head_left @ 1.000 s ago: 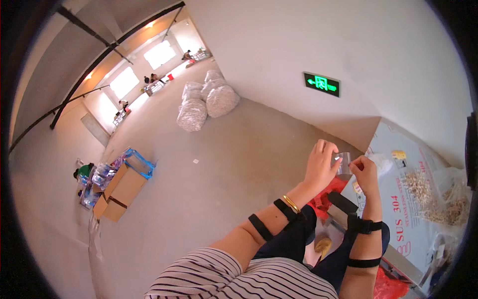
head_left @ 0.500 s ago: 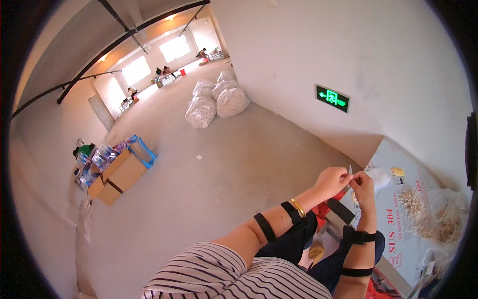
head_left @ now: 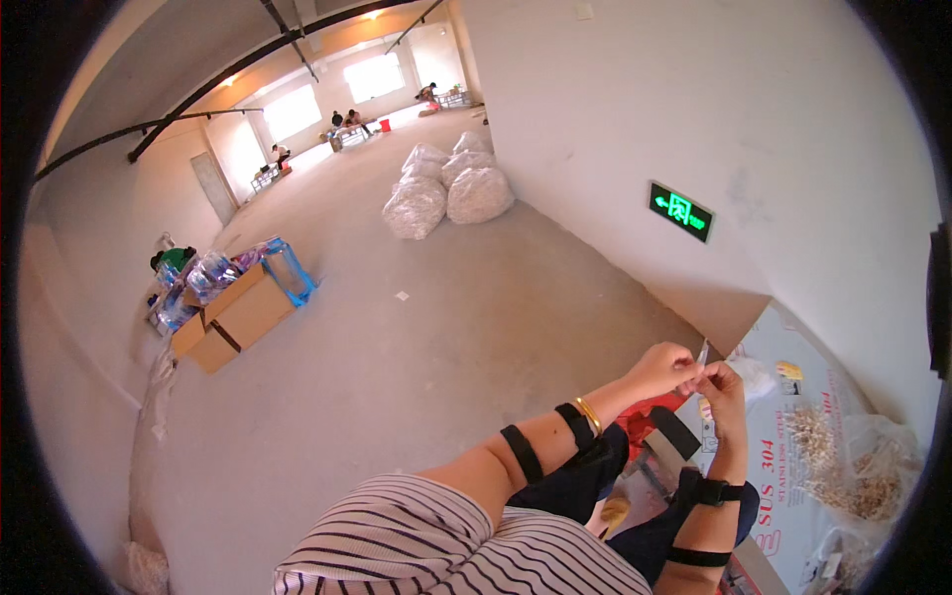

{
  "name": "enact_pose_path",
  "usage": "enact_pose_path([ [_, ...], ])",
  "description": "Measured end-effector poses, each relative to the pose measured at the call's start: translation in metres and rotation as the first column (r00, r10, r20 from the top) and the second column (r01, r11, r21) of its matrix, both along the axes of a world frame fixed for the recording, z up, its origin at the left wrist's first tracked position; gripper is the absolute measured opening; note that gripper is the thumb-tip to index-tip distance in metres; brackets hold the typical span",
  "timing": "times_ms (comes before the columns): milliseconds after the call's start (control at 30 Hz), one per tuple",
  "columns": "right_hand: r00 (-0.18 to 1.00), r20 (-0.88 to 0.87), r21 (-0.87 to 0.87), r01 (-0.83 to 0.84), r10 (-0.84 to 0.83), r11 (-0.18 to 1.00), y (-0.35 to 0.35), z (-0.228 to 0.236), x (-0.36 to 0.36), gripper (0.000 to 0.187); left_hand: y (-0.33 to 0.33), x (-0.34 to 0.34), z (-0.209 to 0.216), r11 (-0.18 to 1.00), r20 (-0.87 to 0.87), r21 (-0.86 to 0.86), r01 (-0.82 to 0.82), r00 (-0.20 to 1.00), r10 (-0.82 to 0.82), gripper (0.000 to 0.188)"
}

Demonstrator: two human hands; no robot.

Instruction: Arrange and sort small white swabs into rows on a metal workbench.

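My left hand [head_left: 666, 370] and my right hand [head_left: 725, 389] meet at the near edge of a table covered with a pale grey printed sheet [head_left: 783, 451]. A small, thin, whitish strip [head_left: 704, 351] stands up between their fingertips; its kind is too small to make out. The fingers of both hands are closed in a pinch around its lower end. Just beyond the right hand lies a white plastic bag [head_left: 756, 377]. Farther right on the table are a heap of small beige pieces [head_left: 813, 436] and a clear plastic bag [head_left: 878, 476] with more such pieces.
Red material [head_left: 643, 416] lies below my hands. A wall with a green exit sign [head_left: 680, 210] rises beyond the table. Several large white sacks [head_left: 480, 193] stand on the floor ahead. At left is an open cardboard box [head_left: 248, 309] with plastic-wrapped goods. Other people sit far back.
The view has shifted slightly, so the room appears farther right. My hands stay together at the strip, with the fingers a little repositioned and more of the strip showing above them.
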State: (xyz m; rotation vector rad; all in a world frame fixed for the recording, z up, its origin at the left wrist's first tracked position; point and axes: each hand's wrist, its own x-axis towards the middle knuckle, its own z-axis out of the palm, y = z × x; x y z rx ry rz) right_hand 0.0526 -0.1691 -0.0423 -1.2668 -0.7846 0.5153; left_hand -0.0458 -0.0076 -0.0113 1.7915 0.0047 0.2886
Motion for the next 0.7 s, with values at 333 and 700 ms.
enact_pose_path([
  [333, 1.0, 0.005, -0.016, -0.006, 0.006, 1.0, 0.001, 0.01, -0.011, 0.008, 0.002, -0.003, -0.001, 1.0, 0.003, -0.005, -0.017, 1.0, 0.017, 0.025],
  [700, 0.792, 0.522, -0.209, 0.479, -0.317, 0.852, 0.0, -0.016, -0.003, 0.013, -0.008, -0.011, 0.011, 0.652, -0.014, 0.745, -0.14, 0.974, 0.225, 0.023],
])
